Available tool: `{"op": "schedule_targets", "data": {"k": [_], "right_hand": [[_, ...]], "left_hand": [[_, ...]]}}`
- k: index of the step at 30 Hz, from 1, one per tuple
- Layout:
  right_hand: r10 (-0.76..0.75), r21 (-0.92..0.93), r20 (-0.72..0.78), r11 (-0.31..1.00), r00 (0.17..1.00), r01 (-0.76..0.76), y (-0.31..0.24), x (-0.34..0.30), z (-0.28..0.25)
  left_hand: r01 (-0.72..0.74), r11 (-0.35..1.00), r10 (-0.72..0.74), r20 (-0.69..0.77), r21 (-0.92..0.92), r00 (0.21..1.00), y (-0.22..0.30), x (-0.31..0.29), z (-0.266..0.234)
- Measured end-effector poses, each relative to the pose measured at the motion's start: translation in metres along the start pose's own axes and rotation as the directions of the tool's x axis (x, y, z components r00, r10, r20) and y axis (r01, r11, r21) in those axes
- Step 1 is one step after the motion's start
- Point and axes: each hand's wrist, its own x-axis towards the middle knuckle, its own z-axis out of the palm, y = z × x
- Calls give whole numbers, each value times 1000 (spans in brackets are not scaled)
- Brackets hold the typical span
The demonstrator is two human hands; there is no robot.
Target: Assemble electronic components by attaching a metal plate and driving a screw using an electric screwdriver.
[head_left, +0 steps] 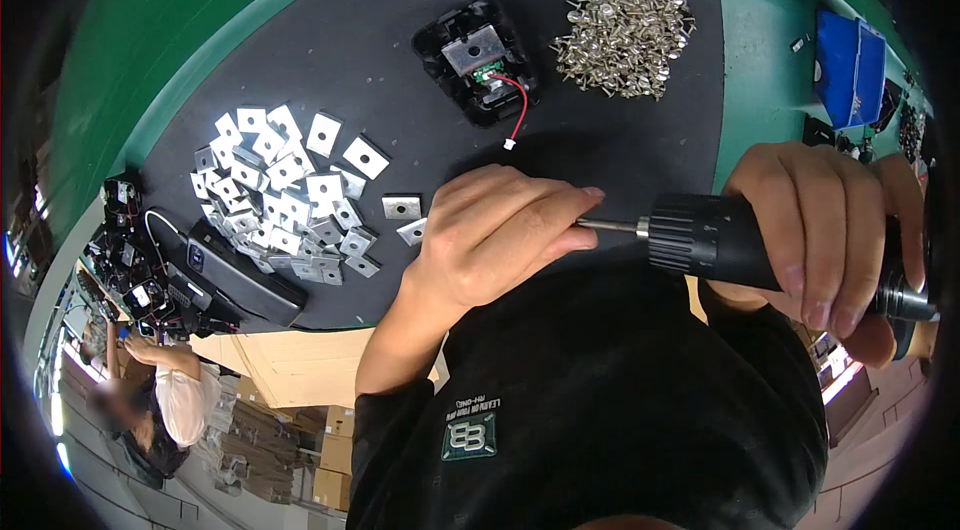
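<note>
My right hand (825,230) is wrapped around the body of a black electric screwdriver (690,238), which lies level and points left. Its thin metal bit (612,226) reaches the fingertips of my left hand (490,230). Those fingers are pinched together at the bit's tip, and whatever lies between them is hidden. Beyond my hands, a black plastic housing (495,112) rests on the dark mat. Inside it sit a square metal plate (474,51) with a hole and a small green circuit board (488,73). A red wire (525,102) runs out of the housing to a white connector (510,144).
Silver screws (620,25) form a heap at the far right of the mat (370,50). Many square metal plates (285,170) are piled at left, near a black handset-like device (240,275) and dark assemblies (125,250). A blue bin (850,70) stands right. Another person (185,400) is at lower left.
</note>
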Motion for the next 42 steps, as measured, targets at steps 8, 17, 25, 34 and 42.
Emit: {"op": "schedule_targets", "data": {"k": [8,17,25,34,42], "right_hand": [[186,12,-2,982,982,-186,-10,8,0],[45,-143,240,990,970,-11,4,14,-9],[-120,-98,285,983,951,154,28,27,-5],[-13,-116,-40,993,999,8,-9,8,11],[-150,-215,-84,968,985,130,-11,21,3]], "left_hand": [[20,999,-20,3,-28,1000,-1,2,1],[63,998,-63,19,14,998,-5,4,3],[53,998,-53,16,-26,998,-9,3,7],[-3,921,-2,13,389,1000,19,1,-15],[93,813,-137,34,574,990,-17,34,-55]]}}
